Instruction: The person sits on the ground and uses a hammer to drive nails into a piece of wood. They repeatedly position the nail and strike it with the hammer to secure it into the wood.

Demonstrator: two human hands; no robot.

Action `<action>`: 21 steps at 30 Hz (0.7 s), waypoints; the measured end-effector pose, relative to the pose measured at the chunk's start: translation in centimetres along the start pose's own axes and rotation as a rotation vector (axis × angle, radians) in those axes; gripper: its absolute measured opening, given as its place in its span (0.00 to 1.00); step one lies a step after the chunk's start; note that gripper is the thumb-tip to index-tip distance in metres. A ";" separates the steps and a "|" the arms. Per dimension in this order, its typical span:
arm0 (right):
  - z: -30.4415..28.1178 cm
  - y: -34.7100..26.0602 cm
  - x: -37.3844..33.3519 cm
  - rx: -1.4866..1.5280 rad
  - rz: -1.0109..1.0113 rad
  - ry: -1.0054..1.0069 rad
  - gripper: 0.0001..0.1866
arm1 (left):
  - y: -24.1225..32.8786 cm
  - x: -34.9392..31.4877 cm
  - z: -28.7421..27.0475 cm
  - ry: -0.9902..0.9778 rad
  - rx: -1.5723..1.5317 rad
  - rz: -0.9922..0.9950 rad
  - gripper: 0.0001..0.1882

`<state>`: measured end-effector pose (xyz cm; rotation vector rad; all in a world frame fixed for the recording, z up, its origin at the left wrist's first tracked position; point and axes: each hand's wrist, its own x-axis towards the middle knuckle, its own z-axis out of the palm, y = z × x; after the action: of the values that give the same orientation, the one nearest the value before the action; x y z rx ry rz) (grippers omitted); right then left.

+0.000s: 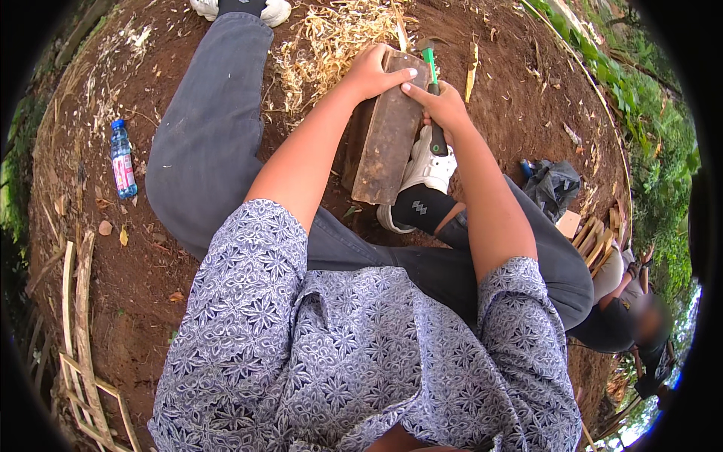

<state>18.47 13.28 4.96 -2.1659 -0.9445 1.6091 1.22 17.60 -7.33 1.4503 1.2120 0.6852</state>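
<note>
A worn brown wooden block [388, 147] lies lengthwise in front of me, between my legs. My left hand [374, 74] is closed over its far end, with the thumb stretched across the top face. In my right hand [447, 108] is a hammer [429, 56] with a green neck and a black grip, held along the block's right side. The right thumb tip rests on the block's edge, close to the left thumb. Most of the hammer's head is hard to make out. My fingers on the block's far side are partly hidden.
Pale wood shavings [327, 45] are heaped on the brown soil beyond the block. My white shoe [433, 169] is right beside it. A water bottle [123, 160] lies at left, near long wooden strips [79, 324]. A black plastic bag [553, 187] and another person [621, 301] are at right.
</note>
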 end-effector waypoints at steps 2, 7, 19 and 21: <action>-0.1 0.2 0.3 -0.015 0.010 -0.003 0.29 | -0.1 0.2 -0.2 -0.021 -0.043 -0.010 0.38; -0.3 0.7 0.9 -0.015 -0.010 -0.051 0.28 | 0.3 0.4 -0.7 -0.091 0.022 -0.046 0.39; -0.9 1.3 2.0 -0.005 0.032 -0.123 0.31 | 0.7 0.2 -0.2 -0.094 -0.042 -0.047 0.38; -1.1 1.3 2.0 0.003 0.027 -0.130 0.31 | 0.9 0.3 -0.1 -0.117 -0.080 -0.062 0.38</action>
<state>20.23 13.79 3.08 -2.1029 -0.9521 1.7810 1.44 17.99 -6.51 1.3621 1.1215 0.5923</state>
